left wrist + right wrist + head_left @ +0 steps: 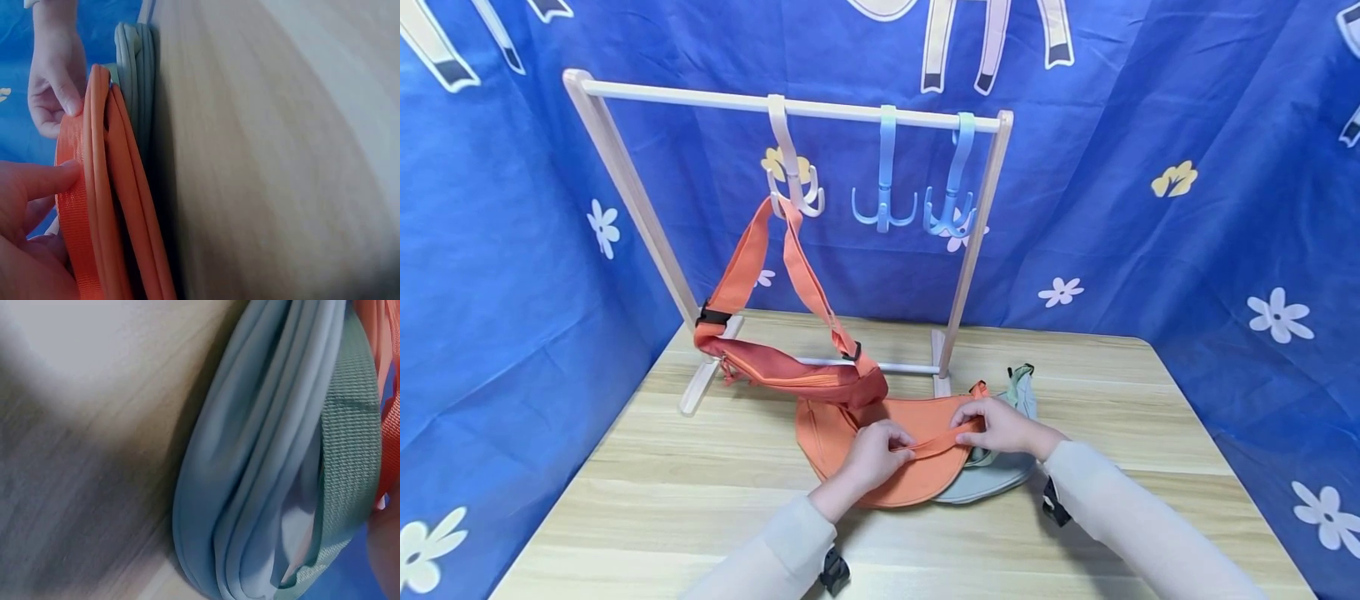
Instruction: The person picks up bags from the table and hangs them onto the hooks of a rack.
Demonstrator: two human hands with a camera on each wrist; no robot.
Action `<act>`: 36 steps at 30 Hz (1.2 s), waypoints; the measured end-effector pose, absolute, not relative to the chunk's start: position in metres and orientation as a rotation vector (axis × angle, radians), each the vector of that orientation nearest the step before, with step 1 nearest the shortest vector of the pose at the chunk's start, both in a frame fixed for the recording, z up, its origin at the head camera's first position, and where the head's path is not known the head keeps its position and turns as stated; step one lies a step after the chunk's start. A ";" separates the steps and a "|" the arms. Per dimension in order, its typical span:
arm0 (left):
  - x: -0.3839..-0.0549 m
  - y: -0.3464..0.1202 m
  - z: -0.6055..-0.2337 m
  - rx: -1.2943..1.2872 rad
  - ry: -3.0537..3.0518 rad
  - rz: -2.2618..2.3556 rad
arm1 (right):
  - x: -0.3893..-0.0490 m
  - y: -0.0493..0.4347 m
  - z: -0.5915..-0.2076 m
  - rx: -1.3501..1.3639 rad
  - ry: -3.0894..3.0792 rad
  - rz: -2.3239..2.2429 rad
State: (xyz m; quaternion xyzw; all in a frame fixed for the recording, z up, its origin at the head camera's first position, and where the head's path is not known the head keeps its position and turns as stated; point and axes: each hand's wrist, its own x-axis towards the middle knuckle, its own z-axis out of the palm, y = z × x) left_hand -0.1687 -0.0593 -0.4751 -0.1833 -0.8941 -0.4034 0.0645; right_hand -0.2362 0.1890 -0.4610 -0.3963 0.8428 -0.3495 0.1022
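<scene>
An orange waist bag (917, 487) lies on the table, its orange strap (936, 444) across the top. My left hand (874, 457) pinches that strap between thumb and fingers; in the left wrist view the thumb presses on the webbing (74, 206). Further along the same strap, my right hand (996, 427) pinches it too. Partly under the orange bag lies a grey-blue waist bag (988, 483) with a green strap (350, 437). Behind my hands, a red waist bag (805, 375) hangs by its orange strap from a white hook (793, 179).
A wooden rack (647, 196) stands at the back of the table (647, 500), its foot bars on the tabletop. Two blue hooks, a middle one (884, 179) and a right one (953, 187), hang from its rail. Blue patterned cloth (1097, 167) encloses the back and sides.
</scene>
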 end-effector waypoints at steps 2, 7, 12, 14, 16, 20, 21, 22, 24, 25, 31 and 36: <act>-0.168 -0.058 -0.474 -0.566 -2.695 -1.227 | -0.237 0.191 -0.461 -1.181 2.470 -1.045; -0.165 -0.054 -0.470 -0.581 -2.706 -1.246 | -0.234 0.191 -0.452 -1.195 2.463 -1.038; -0.159 -0.049 -0.464 -0.588 -2.733 -1.261 | -0.222 0.188 -0.426 -1.264 2.415 -1.037; -0.157 -0.047 -0.461 -0.598 -2.736 -1.264 | -0.220 0.189 -0.420 -1.279 2.386 -1.045; -0.155 -0.046 -0.459 -0.616 -2.731 -1.262 | -0.220 0.191 -0.419 -1.277 2.362 -1.059; -0.153 -0.042 -0.454 -0.624 -2.717 -1.282 | -0.227 0.196 -0.428 -1.283 2.355 -1.078; -0.153 -0.041 -0.453 -0.625 -2.713 -1.295 | -0.229 0.198 -0.430 -1.284 2.359 -1.081; -0.153 -0.040 -0.452 -0.623 -2.709 -1.315 | -0.230 0.199 -0.432 -1.273 2.376 -1.076; -0.153 -0.038 -0.449 -0.625 -2.701 -1.364 | -0.232 0.201 -0.433 -1.268 2.397 -1.078; -0.153 -0.036 -0.448 -0.626 -2.696 -1.385 | -0.232 0.202 -0.432 -1.264 2.407 -1.081; -0.153 -0.029 -0.439 -0.625 -2.659 -1.476 | -0.224 0.202 -0.414 -1.230 2.414 -1.128; -0.152 -0.025 -0.430 -0.601 -2.604 -1.537 | -0.213 0.197 -0.390 -1.241 2.330 -1.211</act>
